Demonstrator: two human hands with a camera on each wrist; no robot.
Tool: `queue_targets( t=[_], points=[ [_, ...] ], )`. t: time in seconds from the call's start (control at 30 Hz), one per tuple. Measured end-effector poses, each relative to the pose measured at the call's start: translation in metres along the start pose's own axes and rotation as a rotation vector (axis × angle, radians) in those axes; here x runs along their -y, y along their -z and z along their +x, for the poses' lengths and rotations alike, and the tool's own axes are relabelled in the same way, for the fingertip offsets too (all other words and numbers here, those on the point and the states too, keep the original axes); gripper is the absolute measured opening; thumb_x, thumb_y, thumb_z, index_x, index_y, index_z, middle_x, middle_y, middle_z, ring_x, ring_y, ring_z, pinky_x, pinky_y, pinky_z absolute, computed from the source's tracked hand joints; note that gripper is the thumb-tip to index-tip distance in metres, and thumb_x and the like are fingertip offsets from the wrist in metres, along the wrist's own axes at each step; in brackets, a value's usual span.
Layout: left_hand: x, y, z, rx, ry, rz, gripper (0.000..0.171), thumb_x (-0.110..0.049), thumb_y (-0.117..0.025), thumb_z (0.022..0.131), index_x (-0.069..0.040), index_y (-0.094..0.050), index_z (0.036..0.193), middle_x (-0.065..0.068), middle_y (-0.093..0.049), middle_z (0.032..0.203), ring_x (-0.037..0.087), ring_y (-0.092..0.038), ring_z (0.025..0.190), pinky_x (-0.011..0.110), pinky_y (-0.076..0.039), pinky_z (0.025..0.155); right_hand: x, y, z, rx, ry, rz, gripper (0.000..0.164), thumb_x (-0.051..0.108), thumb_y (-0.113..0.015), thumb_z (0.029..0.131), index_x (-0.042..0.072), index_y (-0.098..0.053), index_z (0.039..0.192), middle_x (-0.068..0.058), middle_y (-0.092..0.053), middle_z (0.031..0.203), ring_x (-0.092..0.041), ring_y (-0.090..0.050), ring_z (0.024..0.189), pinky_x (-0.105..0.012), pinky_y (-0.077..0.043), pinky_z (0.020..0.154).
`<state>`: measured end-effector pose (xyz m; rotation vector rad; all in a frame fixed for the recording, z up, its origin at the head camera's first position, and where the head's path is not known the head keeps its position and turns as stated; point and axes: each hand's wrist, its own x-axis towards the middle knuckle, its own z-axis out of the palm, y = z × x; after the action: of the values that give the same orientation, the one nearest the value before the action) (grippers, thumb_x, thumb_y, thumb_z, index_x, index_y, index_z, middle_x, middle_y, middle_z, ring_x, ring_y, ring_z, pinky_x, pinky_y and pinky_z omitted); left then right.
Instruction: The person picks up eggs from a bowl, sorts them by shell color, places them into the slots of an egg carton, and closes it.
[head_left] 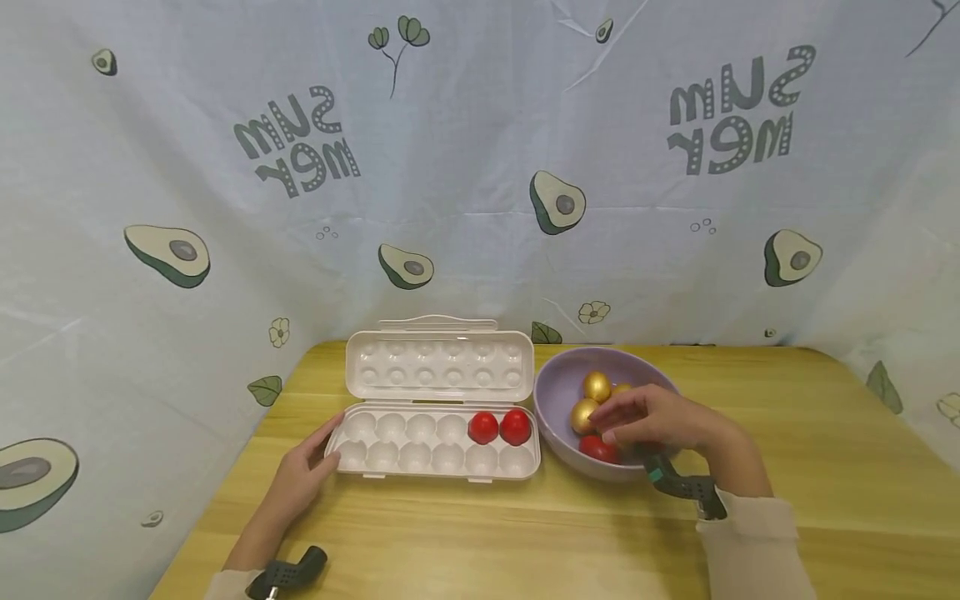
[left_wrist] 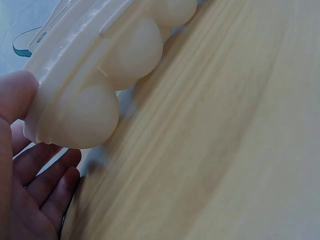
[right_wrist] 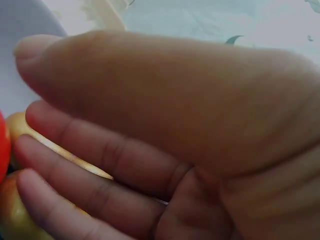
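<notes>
An egg carton [head_left: 433,477] of pale plastic lies with its lid raised at the back. Two red eggs [head_left: 483,427] sit side by side in its back row, at the right end. My left hand [head_left: 302,473] holds the carton's left end; in the left wrist view the thumb [left_wrist: 19,95] lies against the rim and the other fingers are beside and below it. My right hand [head_left: 660,417] reaches into a purple bowl [head_left: 553,408], fingers extended and nothing between thumb and fingers. Several gold eggs [head_left: 597,387] and a red egg [head_left: 598,449] lie there; the hand partly hides the contents.
The carton and bowl stand side by side on a wooden table [head_left: 450,533]. A light printed curtain [head_left: 480,167] hangs behind the table's back edge and along its sides. A dark wrist device [head_left: 686,485] is strapped to the right wrist, another [head_left: 288,573] to the left.
</notes>
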<state>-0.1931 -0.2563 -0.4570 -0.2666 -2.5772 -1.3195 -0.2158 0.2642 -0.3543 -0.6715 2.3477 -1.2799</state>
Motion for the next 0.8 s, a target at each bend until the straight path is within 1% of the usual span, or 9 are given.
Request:
queue_targets(
  t=[0.17, 0.27, 0.4, 0.63, 0.8],
  points=[
    [0.0, -0.001, 0.001, 0.0, 0.007, 0.007, 0.052, -0.005, -0.06, 0.09, -0.011, -0.05, 0.142, 0.009, -0.049, 0.144, 0.028, -0.039, 0.133, 0.001, -0.027, 0.096, -0.005, -0.002, 0.001, -0.004, 0.033, -0.014, 0.033, 0.017, -0.073, 0.085, 0.0, -0.069, 0.113, -0.014, -0.069, 0.113, -0.017, -0.059, 0.105, -0.02, -0.049, 0.084],
    [0.0, -0.001, 0.002, 0.005, 0.012, 0.015, 0.052, -0.006, -0.059, 0.091, -0.011, -0.05, 0.142, 0.01, -0.048, 0.144, 0.03, -0.039, 0.134, 0.0, -0.026, 0.096, -0.006, -0.004, 0.003, -0.003, 0.04, -0.027, 0.033, 0.018, -0.073, 0.085, -0.001, -0.07, 0.112, -0.014, -0.069, 0.111, -0.016, -0.061, 0.103, -0.02, -0.05, 0.082],
    [0.001, -0.001, 0.002, -0.003, 0.015, 0.02, 0.053, -0.006, -0.06, 0.09, -0.011, -0.05, 0.142, 0.01, -0.048, 0.144, 0.03, -0.039, 0.133, 0.001, -0.026, 0.096, -0.005, -0.006, 0.007, 0.008, 0.039, -0.023, 0.035, 0.018, -0.073, 0.085, -0.002, -0.068, 0.114, -0.016, -0.069, 0.113, -0.014, -0.064, 0.101, -0.019, -0.051, 0.082],
    [0.002, -0.001, -0.001, -0.002, 0.01, 0.016, 0.053, -0.006, -0.06, 0.091, -0.011, -0.05, 0.142, 0.011, -0.048, 0.144, 0.028, -0.04, 0.132, 0.001, -0.028, 0.096, -0.006, -0.012, 0.014, 0.003, 0.046, -0.051, 0.038, 0.021, -0.074, 0.084, -0.002, -0.068, 0.115, -0.015, -0.069, 0.112, -0.02, -0.064, 0.105, -0.016, -0.049, 0.084],
    [0.002, 0.0, 0.0, -0.003, 0.018, 0.02, 0.053, -0.007, -0.06, 0.091, -0.011, -0.05, 0.142, 0.01, -0.048, 0.144, 0.031, -0.039, 0.133, 0.0, -0.026, 0.096, -0.01, -0.018, 0.019, 0.023, 0.05, 0.014, 0.04, 0.017, -0.073, 0.085, -0.006, -0.065, 0.117, -0.016, -0.069, 0.113, -0.025, -0.064, 0.108, -0.017, -0.049, 0.086]
  ],
)
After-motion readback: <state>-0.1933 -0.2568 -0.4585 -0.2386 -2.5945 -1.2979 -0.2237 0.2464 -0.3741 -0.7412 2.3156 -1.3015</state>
